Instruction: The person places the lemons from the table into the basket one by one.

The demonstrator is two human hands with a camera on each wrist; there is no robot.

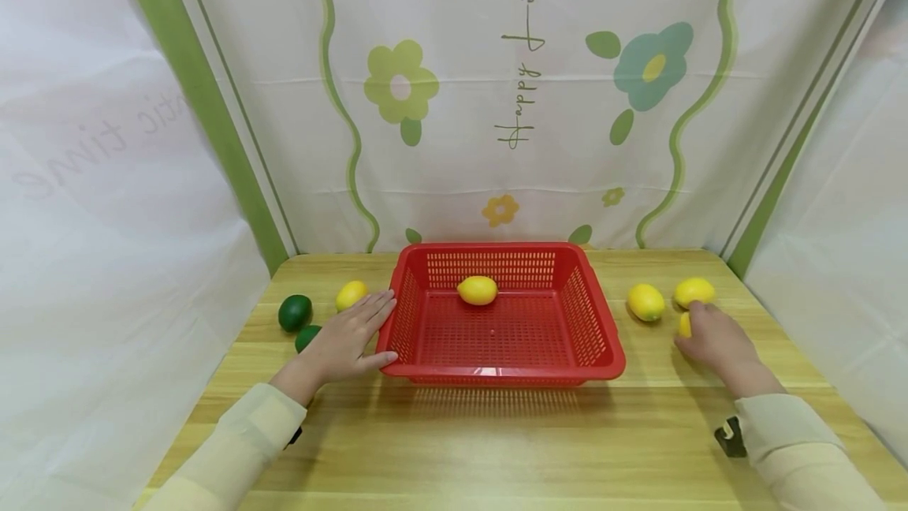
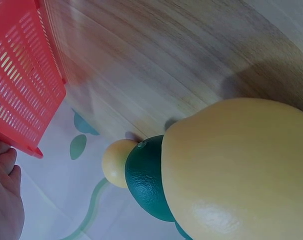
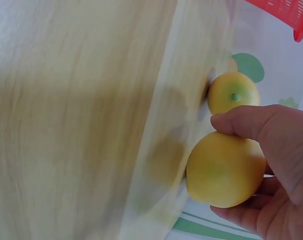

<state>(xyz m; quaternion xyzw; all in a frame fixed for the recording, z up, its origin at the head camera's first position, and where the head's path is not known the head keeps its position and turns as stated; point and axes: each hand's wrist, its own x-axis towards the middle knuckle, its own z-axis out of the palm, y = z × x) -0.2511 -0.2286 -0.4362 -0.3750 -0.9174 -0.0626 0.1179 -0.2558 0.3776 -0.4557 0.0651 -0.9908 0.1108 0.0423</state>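
A red plastic basket [image 1: 496, 373] stands mid-table with one yellow lemon [image 1: 478, 290] inside, near its back wall. My left hand [image 1: 345, 337] rests on the basket's left rim, fingers straight; the left wrist view shows its fingertips against the red rim [image 2: 19, 142]. Off to the right, my right hand [image 1: 720, 341] grips a yellow lemon [image 3: 225, 170] between thumb and fingers, close over the table. Most of that lemon is hidden by the hand in the head view. Two more lemons lie by it, one farther right [image 1: 694, 292] and one nearer the basket [image 1: 645, 303].
Left of the basket lie a yellow lemon [image 1: 351, 295] and two dark green limes, one in full view [image 1: 294, 312] and one partly behind the left hand [image 1: 307, 337]. A big yellow fruit [image 2: 241, 170] fills much of the left wrist view. Printed curtains [image 1: 454, 164] enclose the table.
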